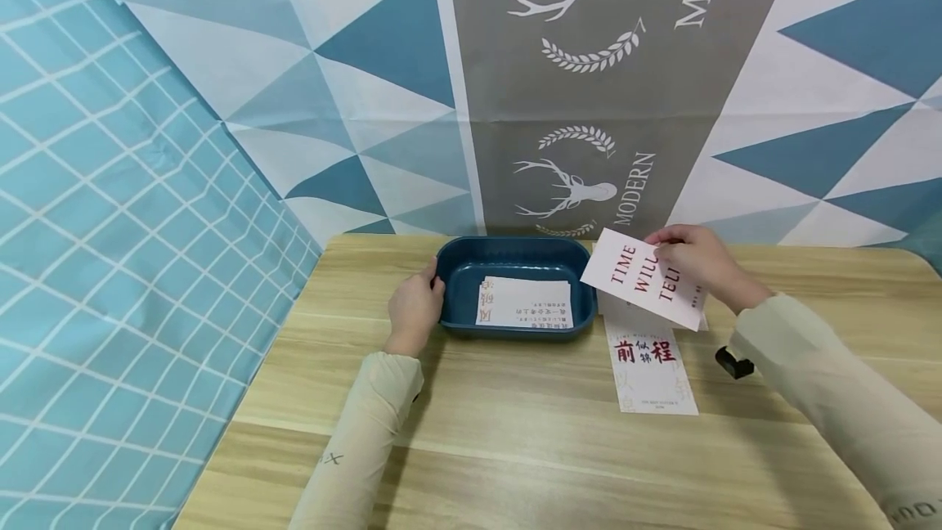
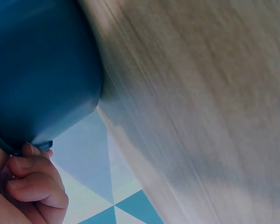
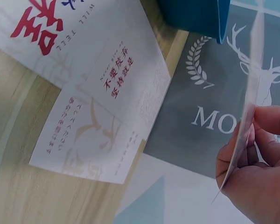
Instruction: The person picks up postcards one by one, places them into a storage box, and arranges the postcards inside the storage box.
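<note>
Nearest, the pale left sleeve (image 1: 361,440) and right sleeve (image 1: 832,383) reach over a wood-grained tabletop (image 1: 515,424); to the right, several loose cards (image 1: 653,387) overlap on the wood, the nearest bearing large red characters; the right wrist view shows others beneath and beside it, with red, grey and gold print.

Farther off, the left hand (image 1: 414,309) grips the left end of a dark blue box (image 1: 459,289), its fingers curled at the rim; the box stands near the far edge of the tabletop, and white printed cards (image 1: 526,303) lie inside, towards its right; the right hand (image 1: 695,260) pinches a white card (image 1: 625,276) lettered "TIME WILL TELL" between thumb and fingers; this card is raised and tilted above the loose cards, beside the right end of the box; whether its corner touches the rim cannot be told.

Farthest, a grey panel (image 1: 574,96) with white deer, flanked by blue and white triangles, forms the backdrop.
</note>
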A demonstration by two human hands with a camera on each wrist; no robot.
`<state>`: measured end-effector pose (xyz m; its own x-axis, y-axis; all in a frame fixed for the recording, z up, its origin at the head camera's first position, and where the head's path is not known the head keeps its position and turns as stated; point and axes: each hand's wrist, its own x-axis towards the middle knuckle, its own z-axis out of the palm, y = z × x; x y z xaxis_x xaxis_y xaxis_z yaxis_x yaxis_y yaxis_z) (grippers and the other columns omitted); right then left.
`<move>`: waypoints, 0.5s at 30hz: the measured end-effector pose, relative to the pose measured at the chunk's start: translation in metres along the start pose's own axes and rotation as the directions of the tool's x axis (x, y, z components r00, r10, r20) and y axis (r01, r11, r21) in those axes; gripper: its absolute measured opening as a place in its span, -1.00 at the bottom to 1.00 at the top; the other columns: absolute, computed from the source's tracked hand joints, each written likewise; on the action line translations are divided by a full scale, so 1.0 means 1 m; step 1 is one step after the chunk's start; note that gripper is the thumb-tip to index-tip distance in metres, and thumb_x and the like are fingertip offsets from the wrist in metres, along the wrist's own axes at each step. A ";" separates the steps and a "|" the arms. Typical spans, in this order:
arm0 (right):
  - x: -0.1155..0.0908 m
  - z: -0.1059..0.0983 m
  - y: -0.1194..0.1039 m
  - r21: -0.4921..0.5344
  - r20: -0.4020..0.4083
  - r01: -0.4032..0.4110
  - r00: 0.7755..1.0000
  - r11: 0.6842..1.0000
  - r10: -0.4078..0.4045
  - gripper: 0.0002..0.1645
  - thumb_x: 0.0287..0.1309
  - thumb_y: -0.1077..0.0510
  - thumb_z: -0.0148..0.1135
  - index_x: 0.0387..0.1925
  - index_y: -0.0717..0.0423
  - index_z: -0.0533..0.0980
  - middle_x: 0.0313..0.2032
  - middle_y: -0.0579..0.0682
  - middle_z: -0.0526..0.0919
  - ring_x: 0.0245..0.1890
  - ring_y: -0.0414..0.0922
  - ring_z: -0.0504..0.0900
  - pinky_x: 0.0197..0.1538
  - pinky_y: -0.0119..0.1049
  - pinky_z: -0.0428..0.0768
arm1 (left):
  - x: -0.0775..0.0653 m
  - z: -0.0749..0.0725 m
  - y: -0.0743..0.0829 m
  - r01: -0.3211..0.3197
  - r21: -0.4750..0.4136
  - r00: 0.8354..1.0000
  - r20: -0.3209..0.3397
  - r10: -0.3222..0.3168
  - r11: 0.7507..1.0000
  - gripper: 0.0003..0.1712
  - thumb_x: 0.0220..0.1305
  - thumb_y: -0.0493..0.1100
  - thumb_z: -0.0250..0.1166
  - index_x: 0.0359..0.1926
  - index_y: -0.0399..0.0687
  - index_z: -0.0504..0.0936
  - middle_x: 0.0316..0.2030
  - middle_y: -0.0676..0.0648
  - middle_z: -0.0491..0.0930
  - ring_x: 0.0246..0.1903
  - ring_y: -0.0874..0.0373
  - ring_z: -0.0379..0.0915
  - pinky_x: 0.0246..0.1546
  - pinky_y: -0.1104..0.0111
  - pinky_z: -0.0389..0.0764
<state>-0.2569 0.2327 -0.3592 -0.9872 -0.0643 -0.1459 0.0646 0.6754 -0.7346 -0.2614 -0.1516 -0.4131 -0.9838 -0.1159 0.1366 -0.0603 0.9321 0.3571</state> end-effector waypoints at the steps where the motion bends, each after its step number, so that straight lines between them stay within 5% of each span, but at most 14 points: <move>1: 0.000 0.001 -0.001 -0.001 0.004 0.004 1.000 1.000 -0.004 -0.57 0.27 0.19 -0.12 0.09 0.30 0.42 -0.01 0.33 0.52 -0.32 -0.14 0.53 -0.30 -0.36 0.47 | 0.000 0.000 0.000 0.000 -0.001 1.000 -0.002 0.000 1.000 -0.52 0.33 -0.10 0.05 0.27 0.11 0.41 -0.28 -0.19 0.68 -0.54 0.02 0.47 -0.60 0.25 0.41; 15: 0.007 0.008 -0.021 -0.007 0.061 0.022 0.998 1.000 -0.022 -0.58 0.28 0.18 -0.14 0.09 0.25 0.44 -0.04 0.27 0.55 -0.27 -0.04 0.55 -0.23 -0.33 0.43 | -0.001 0.001 0.001 -0.003 -0.009 1.000 -0.006 0.002 1.000 -0.52 0.33 -0.10 0.05 0.27 0.09 0.41 -0.33 -0.19 0.67 -0.57 0.04 0.44 -0.63 0.28 0.37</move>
<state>-0.2645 0.2127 -0.3501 -0.9776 -0.1237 -0.1704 0.0418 0.6789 -0.7330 -0.2610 -0.1508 -0.4135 -0.9830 -0.1156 0.1428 -0.0562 0.9291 0.3655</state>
